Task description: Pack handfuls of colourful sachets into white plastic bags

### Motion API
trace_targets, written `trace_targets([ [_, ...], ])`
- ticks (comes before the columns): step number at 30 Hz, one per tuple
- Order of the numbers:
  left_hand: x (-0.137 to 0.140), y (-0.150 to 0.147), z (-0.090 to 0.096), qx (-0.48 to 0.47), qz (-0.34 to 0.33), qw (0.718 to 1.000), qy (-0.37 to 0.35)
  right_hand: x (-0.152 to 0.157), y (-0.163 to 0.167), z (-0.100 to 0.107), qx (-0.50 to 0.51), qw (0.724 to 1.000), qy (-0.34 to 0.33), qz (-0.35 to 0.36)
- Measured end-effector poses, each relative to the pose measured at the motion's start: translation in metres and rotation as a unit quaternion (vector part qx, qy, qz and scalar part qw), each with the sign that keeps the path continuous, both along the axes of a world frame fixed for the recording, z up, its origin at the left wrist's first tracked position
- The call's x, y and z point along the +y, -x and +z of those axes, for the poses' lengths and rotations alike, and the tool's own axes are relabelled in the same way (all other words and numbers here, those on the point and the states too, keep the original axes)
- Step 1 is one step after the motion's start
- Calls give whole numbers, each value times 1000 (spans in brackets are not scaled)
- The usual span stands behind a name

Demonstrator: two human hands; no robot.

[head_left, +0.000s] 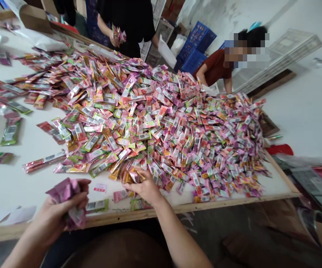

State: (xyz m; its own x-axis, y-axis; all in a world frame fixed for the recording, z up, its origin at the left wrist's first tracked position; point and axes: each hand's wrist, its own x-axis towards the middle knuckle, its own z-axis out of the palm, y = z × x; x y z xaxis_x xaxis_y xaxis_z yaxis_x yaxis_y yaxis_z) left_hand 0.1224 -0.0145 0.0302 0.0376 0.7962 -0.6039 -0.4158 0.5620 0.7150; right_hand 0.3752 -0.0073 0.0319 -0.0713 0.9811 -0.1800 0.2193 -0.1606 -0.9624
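My left hand (71, 206) is closed round a bunch of pink and purple snack packets (64, 190), held just above the table's near edge. At the front of a big heap of small foil packets (150, 123), my right hand (141, 184) has its fingers curled on a few orange-gold packets (130, 176). The heap mixes pink, purple, green and orange wrappers, many with barcodes. Between my hands a small pink-and-white label (100, 188) lies flat. A green packet (97, 205) and a pink packet (120, 195) rest near the edge.
The white table (44, 182) has a wooden rim (116, 219). Across it one person in black (127, 22) holds packets; another in dark red (215, 69) bends at the right. Blue crates (196, 46) stand behind. Loose packets (12, 130) and plastic bags (38, 39) lie on the left.
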Motion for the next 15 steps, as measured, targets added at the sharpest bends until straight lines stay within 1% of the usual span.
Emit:
trace_targets([
  [3, -5, -31, 8, 52, -90, 993, -58, -11, 19, 13, 90, 994, 10, 65],
  [5, -9, -47, 8, 61, -117, 988, -85, -17, 39, 13, 93, 992, -12, 84],
  [6, -12, -53, 8, 68, -115, 987, -86, -19, 49, 11, 67, 994, -35, 85],
  [8, -16, -58, 7, 80, -85, 991, -62, -21, 68, 4, -26, 991, -91, 91],
  [10, -17, -56, 8, 64, -55, 996, -31, -19, 82, 0, -104, 974, -147, 136],
  [12, -13, -52, 12, 29, -18, 999, -14, -18, 90, 0, -122, 956, -195, 184],
  [13, -10, -49, 14, 12, 4, 1000, -13, -19, 92, 1, -125, 951, -210, 189],
  [15, -4, -46, 17, -14, 27, 1000, -6, -23, 92, 4, -155, 954, -207, 149],
])
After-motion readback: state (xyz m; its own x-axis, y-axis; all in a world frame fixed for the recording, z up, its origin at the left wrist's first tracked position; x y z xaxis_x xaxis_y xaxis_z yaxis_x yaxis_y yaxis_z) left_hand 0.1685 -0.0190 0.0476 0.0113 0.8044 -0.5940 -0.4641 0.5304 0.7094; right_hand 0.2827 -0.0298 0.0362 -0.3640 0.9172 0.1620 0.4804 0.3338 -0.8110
